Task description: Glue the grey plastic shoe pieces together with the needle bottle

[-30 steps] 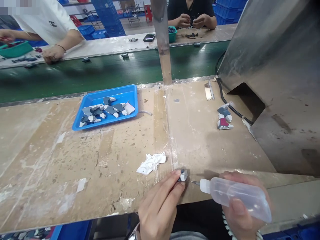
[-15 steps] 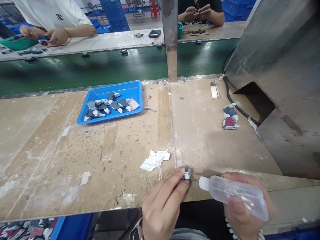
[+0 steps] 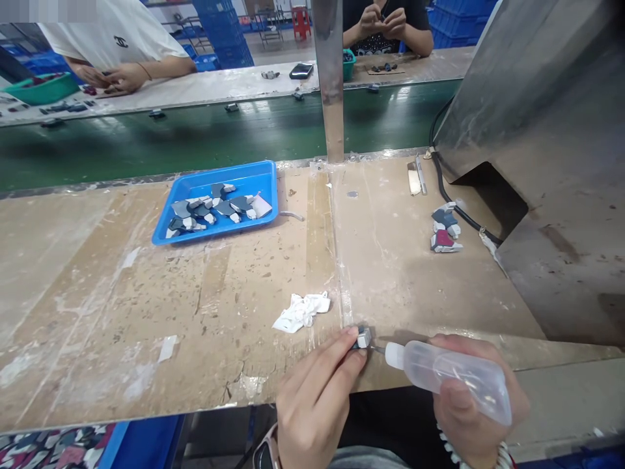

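Note:
Near the front edge of the worktable, my left hand [image 3: 317,394] pinches a small grey-and-white plastic part [image 3: 363,337] against the surface. My right hand [image 3: 469,404] is closed around a translucent squeeze bottle [image 3: 454,376] with a white cap, lying nearly level. Its thin needle tip points left and ends at or very close to the part; I cannot tell if they touch. A crumpled white tissue [image 3: 303,312] lies just beyond my left hand. Further back, a blue tray [image 3: 168,189] holds several grey-and-white parts [image 3: 227,208].
More parts [image 3: 445,228], one maroon, lie at the right beside a black cable [image 3: 466,215] and a metal housing [image 3: 551,169]. A slim blade-like tool [image 3: 420,174] rests behind them. A green conveyor [image 3: 234,140] carries small parts past a metal post [image 3: 334,98]; two people work beyond.
The bottle and my right hand have shifted slightly left, as the view itself moved a little. Parts on the conveyor have slid left. The person at far left has brought both hands together.

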A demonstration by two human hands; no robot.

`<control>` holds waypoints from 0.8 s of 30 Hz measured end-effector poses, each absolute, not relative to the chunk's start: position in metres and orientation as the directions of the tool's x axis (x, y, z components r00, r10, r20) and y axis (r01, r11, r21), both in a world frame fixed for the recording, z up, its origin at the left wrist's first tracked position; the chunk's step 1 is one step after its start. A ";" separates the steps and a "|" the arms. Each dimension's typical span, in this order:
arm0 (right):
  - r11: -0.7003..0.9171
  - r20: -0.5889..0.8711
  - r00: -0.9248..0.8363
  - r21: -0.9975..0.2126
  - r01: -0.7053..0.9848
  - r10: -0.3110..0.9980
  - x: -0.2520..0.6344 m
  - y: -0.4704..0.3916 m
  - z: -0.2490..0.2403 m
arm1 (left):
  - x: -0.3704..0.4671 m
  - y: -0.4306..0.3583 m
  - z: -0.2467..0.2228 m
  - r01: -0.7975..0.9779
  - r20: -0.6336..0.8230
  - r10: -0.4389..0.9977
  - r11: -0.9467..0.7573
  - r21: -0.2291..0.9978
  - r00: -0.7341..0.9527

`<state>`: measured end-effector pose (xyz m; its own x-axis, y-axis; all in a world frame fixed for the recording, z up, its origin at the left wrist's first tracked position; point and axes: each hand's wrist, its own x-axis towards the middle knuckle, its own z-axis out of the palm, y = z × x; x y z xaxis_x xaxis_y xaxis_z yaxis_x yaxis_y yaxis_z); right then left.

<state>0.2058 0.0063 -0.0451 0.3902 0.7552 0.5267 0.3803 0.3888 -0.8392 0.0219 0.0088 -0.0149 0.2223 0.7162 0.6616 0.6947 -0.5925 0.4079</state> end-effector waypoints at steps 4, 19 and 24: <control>0.385 0.528 0.404 -0.838 0.386 0.747 0.207 0.009 -0.048 | 0.020 0.008 -0.014 0.696 0.654 0.724 -0.587 0.414 0.221; 0.277 0.199 0.610 -0.960 -0.035 0.767 0.205 0.011 -0.038 | 0.018 0.004 -0.004 0.572 0.560 0.760 -0.633 0.522 0.331; 0.260 0.199 0.590 -0.965 -0.019 0.782 0.207 0.008 -0.041 | 0.016 0.014 0.001 0.604 0.549 0.725 -0.672 0.429 0.416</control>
<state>0.2074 0.0077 -0.0414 0.5904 0.7821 0.1994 -0.0188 0.2603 -0.9654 0.0157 0.0144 0.0010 0.4159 0.7248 0.5493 0.6041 -0.6716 0.4289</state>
